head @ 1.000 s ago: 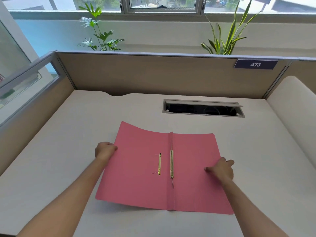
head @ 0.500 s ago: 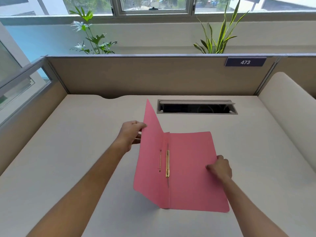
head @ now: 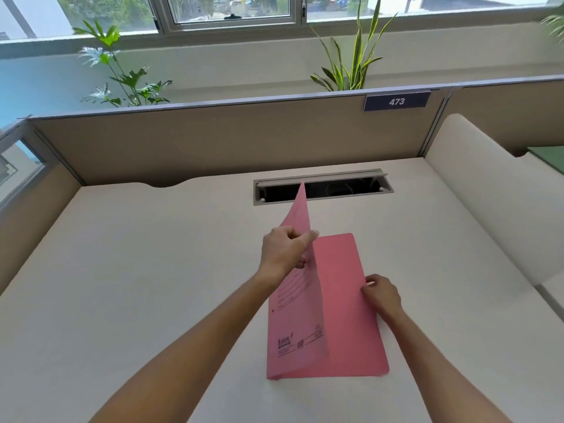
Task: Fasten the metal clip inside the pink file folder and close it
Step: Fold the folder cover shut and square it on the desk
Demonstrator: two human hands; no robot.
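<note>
The pink file folder (head: 345, 300) lies on the white desk in front of me, half closed. Its back cover rests flat; its front cover (head: 296, 325) stands tilted over it, printed outer side facing me. My left hand (head: 283, 248) pinches the free edge of that raised cover near its top. My right hand (head: 381, 293) presses its fingertips on the right edge of the flat back cover. The metal clip is hidden behind the raised cover.
A rectangular cable slot (head: 323, 187) is cut into the desk (head: 137, 270) just behind the folder. Beige partition walls (head: 213, 138) enclose the desk at the back and left, a rounded white divider (head: 494, 209) at the right. Plants stand behind the partition.
My left hand has swung the front cover up from flat on the desk and over past vertical toward the right. The brass clip, seen before, is now covered. My right hand stayed on the back cover.
</note>
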